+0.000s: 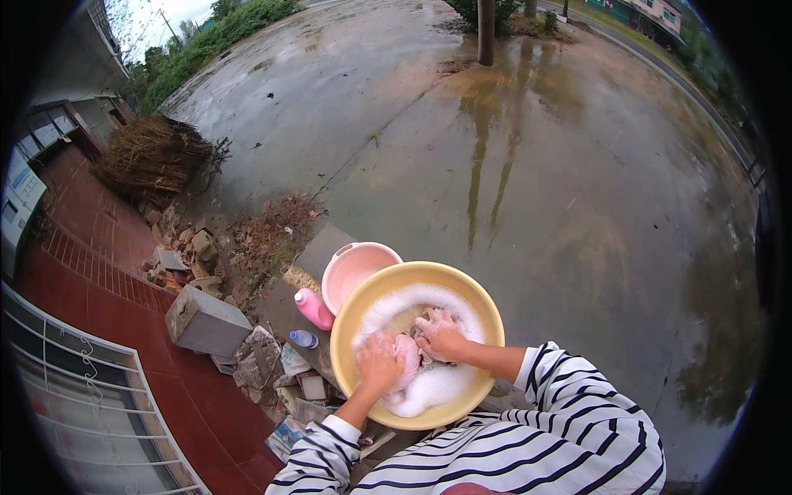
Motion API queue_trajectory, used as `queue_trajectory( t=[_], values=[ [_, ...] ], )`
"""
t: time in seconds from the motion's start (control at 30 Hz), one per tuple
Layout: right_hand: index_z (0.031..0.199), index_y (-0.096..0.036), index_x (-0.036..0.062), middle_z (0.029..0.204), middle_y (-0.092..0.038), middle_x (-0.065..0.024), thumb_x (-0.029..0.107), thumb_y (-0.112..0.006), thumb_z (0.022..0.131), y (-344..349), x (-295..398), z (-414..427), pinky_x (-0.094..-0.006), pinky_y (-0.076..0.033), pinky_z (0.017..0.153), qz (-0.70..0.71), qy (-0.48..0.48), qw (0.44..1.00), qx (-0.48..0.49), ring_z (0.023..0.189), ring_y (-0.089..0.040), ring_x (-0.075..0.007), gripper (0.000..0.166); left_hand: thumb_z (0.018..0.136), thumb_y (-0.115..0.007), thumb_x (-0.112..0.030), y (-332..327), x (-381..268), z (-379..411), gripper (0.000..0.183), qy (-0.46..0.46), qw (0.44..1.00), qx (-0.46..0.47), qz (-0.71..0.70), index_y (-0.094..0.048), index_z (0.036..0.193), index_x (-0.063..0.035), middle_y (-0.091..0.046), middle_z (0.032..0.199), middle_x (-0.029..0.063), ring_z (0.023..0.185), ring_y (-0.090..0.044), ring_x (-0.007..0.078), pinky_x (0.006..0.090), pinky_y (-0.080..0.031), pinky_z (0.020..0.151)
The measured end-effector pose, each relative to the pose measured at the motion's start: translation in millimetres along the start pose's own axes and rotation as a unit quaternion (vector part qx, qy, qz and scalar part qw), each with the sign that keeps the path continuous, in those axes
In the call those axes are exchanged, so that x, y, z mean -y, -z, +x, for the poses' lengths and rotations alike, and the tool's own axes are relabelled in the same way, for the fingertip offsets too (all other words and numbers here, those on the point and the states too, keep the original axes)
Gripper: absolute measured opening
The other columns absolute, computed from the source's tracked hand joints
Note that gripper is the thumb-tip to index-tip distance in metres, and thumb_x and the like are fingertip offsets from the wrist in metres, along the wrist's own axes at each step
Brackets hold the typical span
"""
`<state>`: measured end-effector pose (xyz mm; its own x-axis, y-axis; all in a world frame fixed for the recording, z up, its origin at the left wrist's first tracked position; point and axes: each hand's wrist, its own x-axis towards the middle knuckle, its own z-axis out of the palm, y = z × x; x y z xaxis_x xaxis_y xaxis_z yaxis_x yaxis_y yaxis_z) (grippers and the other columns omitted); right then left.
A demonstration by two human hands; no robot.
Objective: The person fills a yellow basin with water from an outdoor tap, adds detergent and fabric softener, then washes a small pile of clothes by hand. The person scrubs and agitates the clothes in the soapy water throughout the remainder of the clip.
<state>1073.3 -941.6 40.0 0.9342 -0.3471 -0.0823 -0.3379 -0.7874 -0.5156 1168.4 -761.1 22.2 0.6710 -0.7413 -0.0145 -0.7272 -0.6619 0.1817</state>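
Note:
A large yellow plastic basin (489, 297) holds white suds (427, 396) and cloudy water. Both of my hands are in it, wet and foamy. My left hand (378, 362) grips a wet pink cloth (408, 359) against the basin's left half. My right hand (440, 335) is on the other side of the cloth, with its fingers bent down into the suds. A darker, greyish piece of what looks like fabric shows between the hands. Foam and water hide my right fingertips, so its hold is unclear.
A pink plastic basin (359, 269) stands behind the yellow one. To the left are a pink plastic bottle (315, 309) and a small clear bottle with a blue label (304, 338). Rubble (192, 260), a concrete block (207, 318) and a brushwood bundle (154, 154) lie farther left. Wet concrete (557, 204) spreads ahead.

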Motion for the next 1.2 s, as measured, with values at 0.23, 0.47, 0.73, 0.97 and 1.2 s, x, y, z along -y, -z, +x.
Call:
queue_trajectory(
  t=[0.23, 0.47, 0.73, 0.97, 1.2],
  values=[
    [0.095, -0.073, 0.0112, 0.096, -0.070, -0.0112, 0.019, -0.056, 0.085, -54, -23, 53, -0.0488, -0.048, 0.078, -0.312, 0.138, 0.897, 0.281, 0.099, -0.064, -0.0316, 0.021, 0.087, -0.053, -0.019, -39, -24, 43, 0.033, 0.002, 0.993, 0.108, 0.046, -0.066, 0.110, 0.0003, -0.051, 0.129, 0.0243, 0.110, -0.057, 0.0379, 0.0510, -0.045, 0.093],
    [0.090, -0.071, 0.0018, 0.089, -0.064, -0.0265, 0.018, -0.055, 0.083, -63, -28, 66, -0.0473, -0.049, 0.073, 0.192, -0.055, 0.978, 0.053, 0.084, -0.065, -0.0354, 0.024, 0.092, -0.049, -0.020, -62, 4, 72, 0.028, 0.079, 0.990, 0.119, 0.007, -0.069, 0.099, -0.0021, -0.069, 0.097, 0.0183, 0.097, -0.066, 0.0321, 0.0422, -0.053, 0.083],
    [0.081, -0.066, 0.0005, 0.070, -0.063, -0.0132, 0.028, -0.055, 0.092, -53, -24, 87, -0.0383, -0.050, 0.062, 0.356, -0.102, 0.928, 0.033, 0.064, -0.061, -0.0241, 0.031, 0.090, -0.047, -0.026, -41, 27, 89, 0.030, 0.115, 0.965, -0.010, -0.234, -0.066, 0.087, -0.0028, -0.066, 0.088, 0.0216, 0.090, -0.064, 0.0380, 0.0437, -0.049, 0.079],
    [0.093, -0.065, 0.0019, 0.082, -0.062, -0.0099, 0.025, -0.062, 0.087, 31, -18, 36, -0.0369, -0.051, 0.070, 0.429, -0.041, 0.900, -0.056, 0.075, -0.062, -0.0220, 0.024, 0.089, -0.053, -0.031, 18, 35, 23, 0.031, 0.024, 0.940, -0.092, -0.328, -0.056, 0.096, -0.0014, -0.058, 0.090, 0.0191, 0.087, -0.055, 0.0349, 0.0458, -0.044, 0.076],
    [0.121, -0.060, 0.0084, 0.121, -0.054, -0.0214, 0.020, -0.058, 0.082, -20, 6, 18, -0.0531, -0.046, 0.087, -0.091, 0.040, 0.995, -0.001, 0.108, -0.054, -0.0393, 0.041, 0.086, -0.058, -0.040, -7, -33, 29, 0.059, 0.086, 0.986, 0.145, 0.002, -0.050, 0.135, -0.0083, -0.043, 0.143, 0.0220, 0.129, -0.041, 0.0414, 0.0688, -0.034, 0.090]
  ],
)
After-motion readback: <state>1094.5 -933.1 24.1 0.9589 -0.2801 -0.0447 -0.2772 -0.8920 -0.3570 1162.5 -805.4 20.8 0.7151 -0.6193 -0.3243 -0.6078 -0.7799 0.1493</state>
